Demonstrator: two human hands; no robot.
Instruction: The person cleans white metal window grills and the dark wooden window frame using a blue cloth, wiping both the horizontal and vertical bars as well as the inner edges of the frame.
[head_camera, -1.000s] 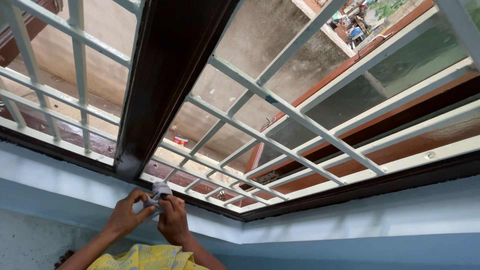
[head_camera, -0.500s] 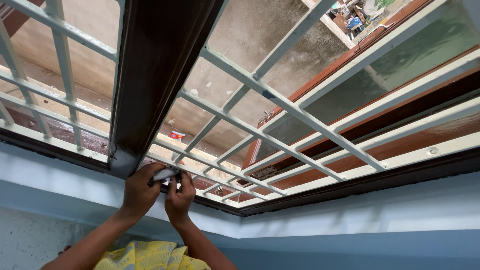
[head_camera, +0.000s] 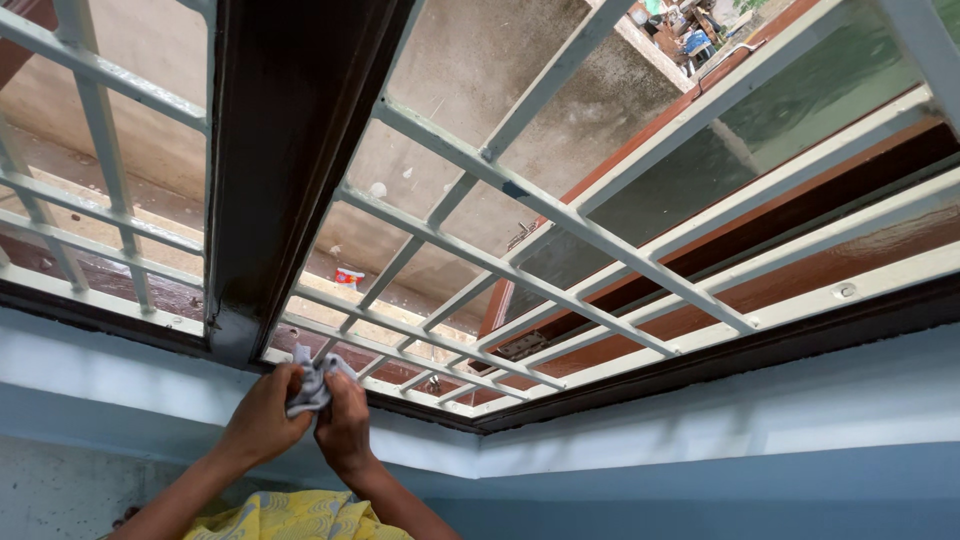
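Cloth (head_camera: 312, 380) bunched between left hand (head_camera: 262, 420) and right hand (head_camera: 345, 425).

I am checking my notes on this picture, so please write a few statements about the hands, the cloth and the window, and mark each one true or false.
1. Both hands hold a small grey cloth. True: the left hand and right hand grip it together.
2. The window grille is black. False: its bars are white.
3. The hands are near the grille's lower corner, beside the dark post. True.
4. The wall under the window is red. False: it is blue.
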